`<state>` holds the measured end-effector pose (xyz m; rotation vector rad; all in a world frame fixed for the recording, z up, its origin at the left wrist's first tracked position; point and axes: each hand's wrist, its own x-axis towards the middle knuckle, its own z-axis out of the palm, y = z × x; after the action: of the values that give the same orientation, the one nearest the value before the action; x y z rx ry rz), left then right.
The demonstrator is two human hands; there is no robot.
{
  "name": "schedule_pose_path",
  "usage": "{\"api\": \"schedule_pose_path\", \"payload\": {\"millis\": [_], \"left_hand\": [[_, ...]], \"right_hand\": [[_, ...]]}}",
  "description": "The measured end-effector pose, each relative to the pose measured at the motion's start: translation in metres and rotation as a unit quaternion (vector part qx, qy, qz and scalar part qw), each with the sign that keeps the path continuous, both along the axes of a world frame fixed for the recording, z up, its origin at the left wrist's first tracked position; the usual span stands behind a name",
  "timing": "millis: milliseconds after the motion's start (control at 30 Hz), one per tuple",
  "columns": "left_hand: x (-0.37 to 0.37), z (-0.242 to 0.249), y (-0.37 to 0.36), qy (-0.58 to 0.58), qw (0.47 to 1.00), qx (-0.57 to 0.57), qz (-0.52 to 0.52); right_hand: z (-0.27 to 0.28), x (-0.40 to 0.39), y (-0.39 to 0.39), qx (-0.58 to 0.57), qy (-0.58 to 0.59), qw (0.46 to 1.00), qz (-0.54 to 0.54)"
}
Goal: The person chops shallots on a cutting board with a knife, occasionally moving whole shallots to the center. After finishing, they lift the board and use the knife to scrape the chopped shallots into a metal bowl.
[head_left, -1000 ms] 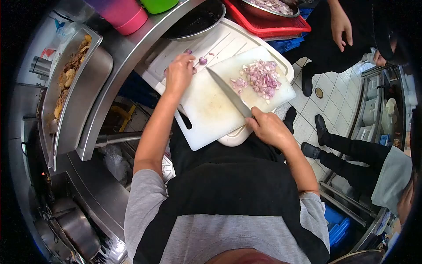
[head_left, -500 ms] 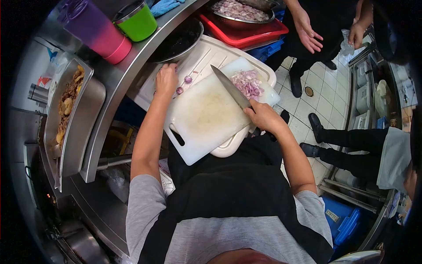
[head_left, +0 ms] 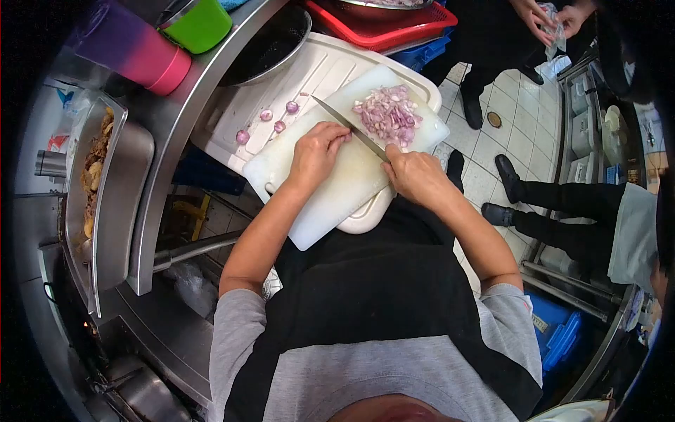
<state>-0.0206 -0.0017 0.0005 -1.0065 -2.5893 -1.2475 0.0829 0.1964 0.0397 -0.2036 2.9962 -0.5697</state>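
My right hand (head_left: pixel 422 177) is wrapped round the handle of a large kitchen knife (head_left: pixel 355 132), its blade pointing up and left across the white cutting board (head_left: pixel 320 205). Close to the blade, my left hand (head_left: pixel 318 153) is closed in a pinch. A small purplish bit, apparently a shallot, shows at its fingertips, mostly hidden. Sliced shallots (head_left: pixel 391 118) lie heaped on the board's far right part, beyond the blade. Several whole peeled shallots (head_left: pixel 266 114) are scattered on the cream plastic surface (head_left: pixel 223 126) left of the board.
A dark metal bowl (head_left: pixel 271 49) stands beyond the shallots, beside a red tray (head_left: pixel 383 35). A steel counter edge (head_left: pixel 186 119) curves along the left, carrying a pink-purple tumbler (head_left: pixel 144 53) and a green cup (head_left: pixel 195 27). Other people stand on the tiled floor (head_left: pixel 485 158) at right.
My left hand has come from the loose shallots near the bowl to beside the knife blade. More shallots now show on the cream surface. The other person's hands have come together around clear plastic.
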Motion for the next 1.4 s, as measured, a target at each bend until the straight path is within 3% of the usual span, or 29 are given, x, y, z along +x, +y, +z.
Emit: {"api": "schedule_pose_path", "payload": {"millis": [267, 467, 767, 967, 1167, 1400], "left_hand": [[-0.003, -0.001, 0.002, -0.038, 0.999, 0.033, 0.011], [-0.003, -0.001, 0.001, -0.050, 0.998, 0.027, 0.013], [-0.004, -0.008, 0.001, -0.041, 0.998, 0.047, 0.011], [-0.002, -0.005, 0.002, -0.033, 0.998, 0.049, 0.015], [0.000, -0.003, 0.003, -0.028, 0.998, 0.044, 0.021], [-0.001, -0.003, 0.003, -0.024, 0.999, 0.045, 0.012]], "right_hand": [[0.026, 0.003, 0.003, 0.010, -0.019, 1.000, 0.018], [-0.002, -0.024, -0.006, -0.035, -0.039, 0.999, 0.002], [0.031, -0.011, 0.000, -0.016, -0.063, 0.998, 0.020], [-0.008, -0.030, -0.006, -0.075, -0.015, 0.997, 0.005], [0.031, -0.014, -0.003, -0.020, -0.067, 0.997, 0.018], [-0.005, -0.026, -0.010, -0.042, -0.036, 0.998, 0.003]]}}
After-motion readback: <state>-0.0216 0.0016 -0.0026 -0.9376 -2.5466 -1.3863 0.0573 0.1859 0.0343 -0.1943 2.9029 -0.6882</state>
